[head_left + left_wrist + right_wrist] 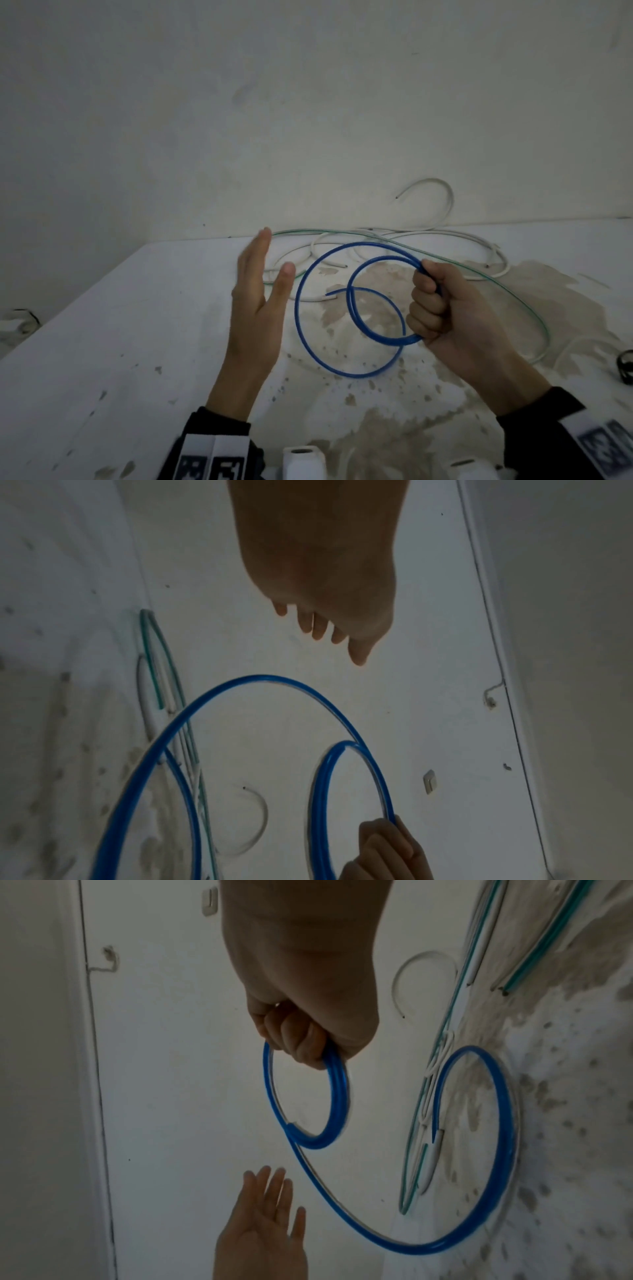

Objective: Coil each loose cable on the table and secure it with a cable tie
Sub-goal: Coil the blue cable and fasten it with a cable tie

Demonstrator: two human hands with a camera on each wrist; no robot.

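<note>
No words, numbers or brand marks can be read anywhere; the wrist bands (pixel 212 459) at 6 o'clock carry only black-and-white square patterns.

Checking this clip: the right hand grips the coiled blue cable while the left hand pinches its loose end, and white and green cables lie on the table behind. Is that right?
Not quite. The left hand holds nothing: the head view shows it open, fingers straight, clear of the blue cable. The rest stands: the right hand grips the coil, with the white cables and green cable on the table behind.
</note>
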